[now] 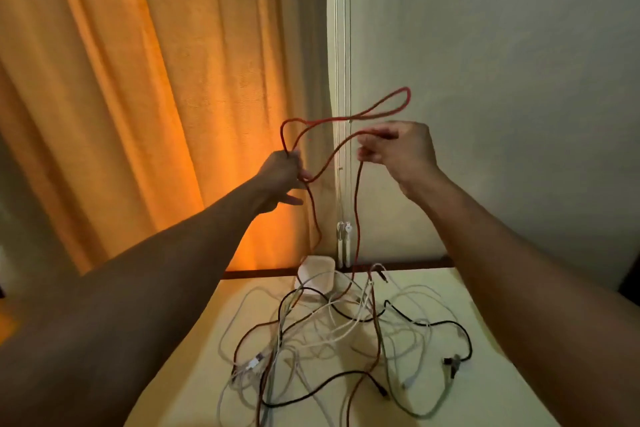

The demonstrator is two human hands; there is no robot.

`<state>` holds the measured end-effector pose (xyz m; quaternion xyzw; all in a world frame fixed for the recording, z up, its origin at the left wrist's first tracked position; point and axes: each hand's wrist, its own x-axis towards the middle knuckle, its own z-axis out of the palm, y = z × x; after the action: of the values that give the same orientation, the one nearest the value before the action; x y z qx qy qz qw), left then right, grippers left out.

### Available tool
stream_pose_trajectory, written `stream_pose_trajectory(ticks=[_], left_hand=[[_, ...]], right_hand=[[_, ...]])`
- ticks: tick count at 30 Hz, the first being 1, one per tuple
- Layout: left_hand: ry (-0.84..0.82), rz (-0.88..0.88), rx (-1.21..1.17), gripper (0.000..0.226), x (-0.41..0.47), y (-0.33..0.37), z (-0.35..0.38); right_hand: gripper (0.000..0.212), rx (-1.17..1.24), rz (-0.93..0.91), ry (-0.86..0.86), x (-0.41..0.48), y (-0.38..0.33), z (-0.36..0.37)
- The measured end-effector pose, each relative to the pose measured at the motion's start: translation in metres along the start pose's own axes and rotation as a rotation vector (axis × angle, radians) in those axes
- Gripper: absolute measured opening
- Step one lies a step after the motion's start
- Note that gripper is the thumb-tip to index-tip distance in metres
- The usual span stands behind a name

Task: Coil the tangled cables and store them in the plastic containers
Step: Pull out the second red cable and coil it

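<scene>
Our forearms (138, 305) reach in from the lower corners. At centre, our left hand (282, 172) grips and our right hand (398, 149) pinches a red cable (329, 120), looped between them and trailing into the tangled cables (329, 333) on the pale worktop (485, 392). It looks light, limp; best gathered loop by loop. Orange curtain (138, 80) left, grey wall (519, 45) right.

The curtain (138, 87) on the left is soft orange cloth; the red cable (358, 184) looks matt, the far container (317, 274) smooth white plastic, the table (485, 305) matt cream.
</scene>
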<state>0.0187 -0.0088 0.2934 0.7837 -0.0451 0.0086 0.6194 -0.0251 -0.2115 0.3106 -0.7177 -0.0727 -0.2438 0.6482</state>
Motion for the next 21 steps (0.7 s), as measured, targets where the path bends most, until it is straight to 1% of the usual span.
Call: stream_pose_trajectory(ticks=[3,5,8,11,12,13,16,17,19,21], left_hand=[[-0.009,-0.041,-0.177,0.033,-0.004,0.023,0.009],[0.011,-0.043,-0.247,0.030,-0.006,0.042,0.012],[0.049,-0.069,-0.341,0.021,-0.008,0.065,0.009],[0.088,-0.116,-0.473,0.042,-0.005,0.080,0.001],[0.095,-0.130,-0.508,0.045,-0.006,0.084,-0.001],[0.101,-0.152,-0.550,0.044,-0.005,0.087,-0.003],[0.144,-0.196,-0.662,0.037,-0.008,0.095,-0.010],[0.166,-0.195,-0.701,0.038,-0.006,0.095,-0.013],[0.202,-0.174,-0.754,0.038,-0.002,0.094,-0.020],[0.236,-0.172,-0.811,0.027,-0.003,0.092,-0.027]], right_hand=[[0.011,-0.018,-0.002,-0.095,0.001,-0.013,0.010],[0.013,-0.012,0.033,-0.133,-0.007,0.002,0.014],[0.015,0.030,0.118,-0.156,-0.025,0.034,0.020],[0.011,-0.009,0.165,-0.232,-0.047,0.063,0.031],[0.011,-0.018,0.189,-0.269,-0.057,0.069,0.036],[0.017,-0.022,0.211,-0.307,-0.065,0.076,0.042],[0.065,-0.044,0.260,-0.408,-0.082,0.093,0.058],[0.066,-0.061,0.272,-0.451,-0.087,0.097,0.062],[0.046,-0.042,0.296,-0.537,-0.097,0.106,0.067],[0.033,-0.023,0.314,-0.601,-0.106,0.113,0.068]])
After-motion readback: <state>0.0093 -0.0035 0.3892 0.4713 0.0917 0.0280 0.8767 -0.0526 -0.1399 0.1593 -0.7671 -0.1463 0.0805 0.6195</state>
